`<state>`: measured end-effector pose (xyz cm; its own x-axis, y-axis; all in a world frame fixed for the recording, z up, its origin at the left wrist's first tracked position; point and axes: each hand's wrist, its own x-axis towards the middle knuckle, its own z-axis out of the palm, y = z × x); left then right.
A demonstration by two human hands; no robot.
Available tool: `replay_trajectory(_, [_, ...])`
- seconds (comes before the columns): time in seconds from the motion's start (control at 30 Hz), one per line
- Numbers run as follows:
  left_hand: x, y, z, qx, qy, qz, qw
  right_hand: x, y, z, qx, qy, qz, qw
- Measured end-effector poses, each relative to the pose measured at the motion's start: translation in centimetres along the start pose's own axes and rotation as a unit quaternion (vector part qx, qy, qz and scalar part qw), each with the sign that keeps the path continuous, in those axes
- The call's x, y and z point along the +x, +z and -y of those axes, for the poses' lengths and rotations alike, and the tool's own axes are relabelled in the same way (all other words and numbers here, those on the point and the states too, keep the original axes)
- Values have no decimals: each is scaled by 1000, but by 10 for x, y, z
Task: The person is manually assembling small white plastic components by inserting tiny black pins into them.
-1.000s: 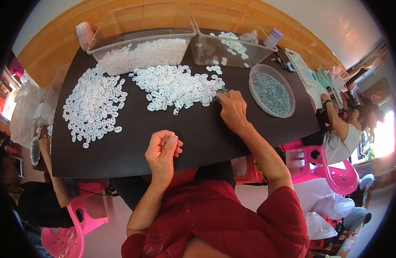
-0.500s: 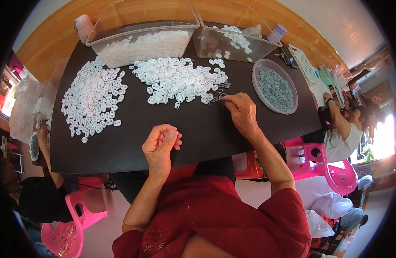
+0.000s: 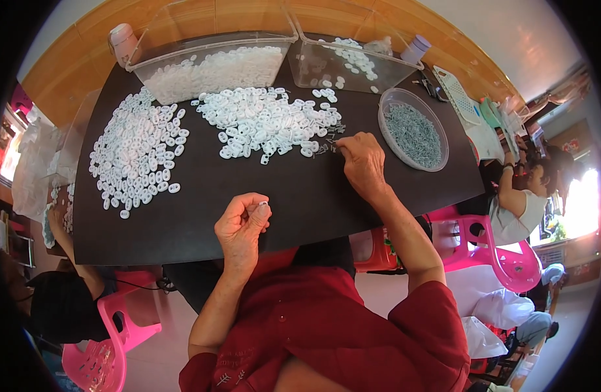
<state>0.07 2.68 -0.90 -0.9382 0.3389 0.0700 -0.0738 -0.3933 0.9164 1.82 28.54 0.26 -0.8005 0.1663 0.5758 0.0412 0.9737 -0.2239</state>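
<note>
My left hand [image 3: 240, 225] is closed above the table's near edge, thumb and forefinger pinching a small white plastic piece [image 3: 263, 203]. Further right, my right hand [image 3: 364, 163] reaches down to a small scatter of grey metal screws or pins [image 3: 324, 147]. Its thumb and forefinger are pressed together at the edge of that scatter; whatever sits between the tips is too small to make out. Just left of the scatter spreads a heap of white oval plastic pieces with slots [image 3: 264, 121]. A second heap of similar ovals [image 3: 137, 153] covers the table's left side.
A round clear tub [image 3: 383, 134] full of grey metal pieces stands right of my right hand. Two clear plastic bins [image 3: 212, 53] holding white pieces line the back, near a pink bottle [image 3: 123, 42] and a lilac-capped bottle [image 3: 416, 49]. Other people sit at both sides.
My right hand has shifted slightly, its fingertips still at the metal scatter. More of the white piece shows in my left hand's pinch. The whole view has moved a little.
</note>
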Motion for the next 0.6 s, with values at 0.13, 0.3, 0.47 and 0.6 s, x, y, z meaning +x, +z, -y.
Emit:
replay_trajectory(0.13, [0, 0, 0, -5, -3, 2, 1000, -1, -2, -5, 4, 19, -11, 1000])
replay_trajectory(0.3, [0, -1, 0, -7, -7, 5, 1000, 2, -4, 0, 50, 26, 25, 998])
replay_trajectory(0.47, [-1, 0, 0, -7, -13, 8, 1000, 9, -2, -10, 2, 17, -3, 1000])
replay_trajectory(0.6, [0, 0, 2, -7, -3, 16, 1000, 7, -3, -20, 6, 49, 17, 999])
